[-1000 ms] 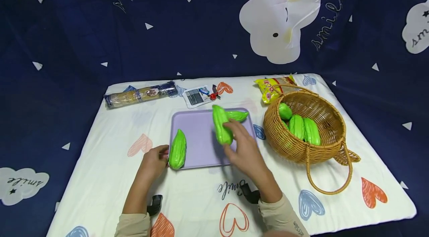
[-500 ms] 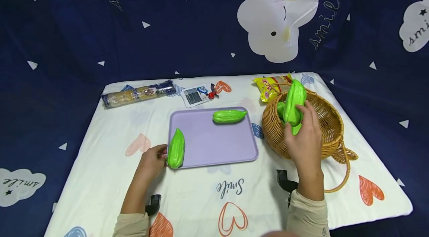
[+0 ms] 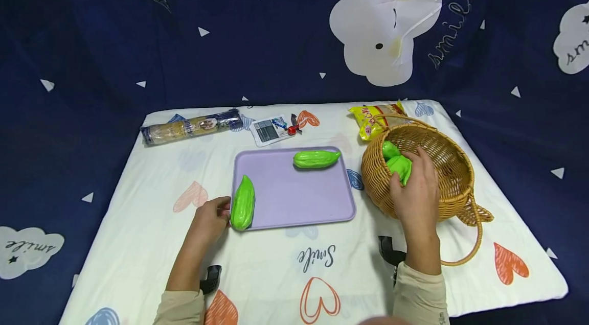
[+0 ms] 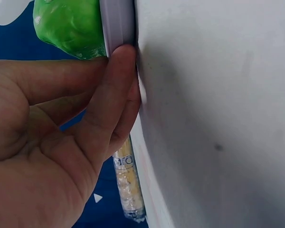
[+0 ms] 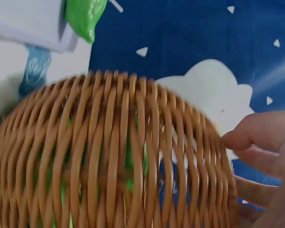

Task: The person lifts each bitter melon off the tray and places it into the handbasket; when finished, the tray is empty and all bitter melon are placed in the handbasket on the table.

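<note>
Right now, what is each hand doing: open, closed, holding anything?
Left hand: fingers pinch the purple tray edge beside a green gourd.
Right hand: inside the wicker basket; grip cannot be told.

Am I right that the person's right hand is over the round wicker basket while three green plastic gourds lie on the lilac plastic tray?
Not quite: only two green plastic gourds lie on the lilac plastic tray, one at its left edge and one near its far edge, as the head view shows. The right hand is indeed over the round wicker basket.
</note>
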Tool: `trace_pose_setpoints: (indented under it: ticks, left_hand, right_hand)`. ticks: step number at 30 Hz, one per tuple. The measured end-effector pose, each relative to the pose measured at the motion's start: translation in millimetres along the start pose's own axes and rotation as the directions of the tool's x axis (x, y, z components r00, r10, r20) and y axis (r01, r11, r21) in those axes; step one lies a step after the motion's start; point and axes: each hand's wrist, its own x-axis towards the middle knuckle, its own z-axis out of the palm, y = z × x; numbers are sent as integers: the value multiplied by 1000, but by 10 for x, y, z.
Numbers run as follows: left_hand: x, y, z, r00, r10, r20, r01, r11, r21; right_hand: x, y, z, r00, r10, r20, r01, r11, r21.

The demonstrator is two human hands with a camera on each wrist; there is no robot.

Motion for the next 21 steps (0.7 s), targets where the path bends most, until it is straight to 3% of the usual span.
trace_pose_setpoints:
  ticks: [4,8,11,13,17,21]
  left_hand:
    - [7,9,-12,1000,-3,4,2,1000,3]
    - [13,2,-8,1000,-1,5,1,1000,0]
    - [19,-8,2,1000,-5,6,5,1000,-7]
    - [22,-12,9,1000,-8,7,8,1000,-12]
    - [25,-7,15,1000,-14,3,14,1000,-15]
    - [17,0,2,1000,-10,-2,10,1000,-8]
  right_hand:
    - [-50,-157,176,990,-142,-5,142,989,42]
    - [-186,-450,461,943,-301,144,294,953,67]
    - [-342,-689,709,863,-404,304,394,914,96]
    - [-449,-829,856,790,-464,401,456,882,123]
    - [-632,-1045,1101,659,-556,506,558,813,167]
    - [-754,-1203,1259,583,-601,546,624,762,173]
